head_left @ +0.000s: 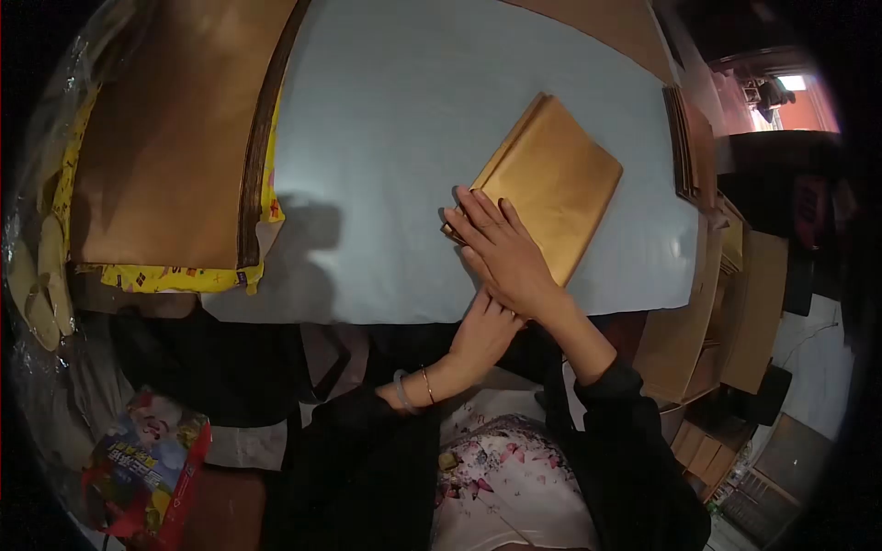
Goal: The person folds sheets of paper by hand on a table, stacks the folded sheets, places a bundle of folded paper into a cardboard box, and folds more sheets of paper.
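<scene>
A folded gold-brown sheet or packet [565,174] lies at a slant on the pale blue table surface [386,138]. Flat on its lower left part rests my right hand [505,253], fingers spread and pointing up and left. My left hand [489,329] is at the table's front edge, just below the right hand and touching it near the wrist. Its fingers are partly covered by the right hand, and whether they hold anything is hidden. Two bracelets circle the left wrist.
A thick stack of brown sheets [175,138] on yellow printed wrapping [175,278] fills the table's left side. More folded brown pieces [684,147] stand at the right edge. Cardboard boxes [753,312] are at the right, and a colourful printed bag [147,464] sits lower left.
</scene>
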The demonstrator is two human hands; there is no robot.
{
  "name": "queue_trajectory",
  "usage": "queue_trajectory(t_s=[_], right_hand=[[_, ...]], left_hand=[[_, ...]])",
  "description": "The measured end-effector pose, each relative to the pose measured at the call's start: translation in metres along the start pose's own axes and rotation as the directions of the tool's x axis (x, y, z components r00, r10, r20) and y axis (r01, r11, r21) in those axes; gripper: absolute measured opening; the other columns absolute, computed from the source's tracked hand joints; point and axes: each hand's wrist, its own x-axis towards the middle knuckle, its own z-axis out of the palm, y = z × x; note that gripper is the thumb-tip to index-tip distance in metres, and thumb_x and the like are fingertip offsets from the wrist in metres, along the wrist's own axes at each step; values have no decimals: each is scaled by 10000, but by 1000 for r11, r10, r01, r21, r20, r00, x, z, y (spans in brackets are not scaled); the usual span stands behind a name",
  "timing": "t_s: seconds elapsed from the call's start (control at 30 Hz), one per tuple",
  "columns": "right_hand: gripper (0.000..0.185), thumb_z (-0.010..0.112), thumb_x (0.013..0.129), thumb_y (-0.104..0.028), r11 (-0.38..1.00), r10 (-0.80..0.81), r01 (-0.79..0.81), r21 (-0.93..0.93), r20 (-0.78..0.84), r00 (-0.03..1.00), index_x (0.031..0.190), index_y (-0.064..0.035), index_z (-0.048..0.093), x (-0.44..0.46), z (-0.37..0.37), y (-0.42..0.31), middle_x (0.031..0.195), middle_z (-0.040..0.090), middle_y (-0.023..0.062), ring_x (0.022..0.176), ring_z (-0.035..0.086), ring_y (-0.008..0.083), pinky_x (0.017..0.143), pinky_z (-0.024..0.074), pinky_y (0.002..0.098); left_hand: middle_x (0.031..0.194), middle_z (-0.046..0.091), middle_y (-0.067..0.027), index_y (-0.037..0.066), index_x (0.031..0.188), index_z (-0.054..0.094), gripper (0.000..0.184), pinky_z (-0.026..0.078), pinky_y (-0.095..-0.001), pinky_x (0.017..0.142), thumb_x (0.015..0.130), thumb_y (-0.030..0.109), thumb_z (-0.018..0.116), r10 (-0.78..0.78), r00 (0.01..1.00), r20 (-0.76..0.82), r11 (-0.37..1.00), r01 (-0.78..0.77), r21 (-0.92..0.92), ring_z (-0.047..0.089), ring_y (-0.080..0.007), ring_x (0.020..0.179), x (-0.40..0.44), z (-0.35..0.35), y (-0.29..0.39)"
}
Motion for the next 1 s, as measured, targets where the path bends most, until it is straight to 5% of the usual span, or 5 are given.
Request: queue_trajectory(t_s=[0.5, 0.83, 0.9, 1.0], right_hand=[[498, 414, 942, -238, 999, -12, 14, -49, 37, 999, 1425, -173, 311, 8, 2, -2, 1510, 206, 52, 1383, 210, 254, 1114, 174, 454], [558, 435, 937, -310, 999, -46, 46, -27, -4, 999, 1407, -40, 301, 8, -4, -3, 1487, 252, 117, 1370, 240, 270, 1103, 178, 458], [550, 429, 939, -301, 999, -41, 41, -32, -4, 999, 1407, -41, 303, 9, -4, -3, 1488, 251, 114, 1371, 240, 267, 1104, 176, 455], [537, 425, 939, -280, 999, -27, 26, -35, -12, 1000, 1407, -44, 306, 10, -3, -4, 1489, 252, 108, 1373, 238, 261, 1107, 172, 451]], left_hand=[[1417, 361, -82, 183, 1392, 385, 506, 184, -476, 1098, 902, 277, 469, 62, 993, 102, 998, -64, 21, 302, -283, 1321, 1, -9, -4], [1436, 330, -78, 191, 1421, 328, 546, 190, -475, 1093, 903, 297, 463, 54, 987, 152, 998, -55, -2, 283, -279, 1332, 2, -1, -1], [1349, 434, -75, 156, 1371, 399, 481, 177, -460, 1110, 913, 298, 418, 32, 999, -21, 999, -33, -31, 379, -249, 1268, 2, -1, -2], [1358, 427, -74, 159, 1375, 393, 481, 170, -460, 1113, 917, 305, 407, 56, 998, 42, 998, -55, -31, 366, -246, 1280, 2, -4, -3]])
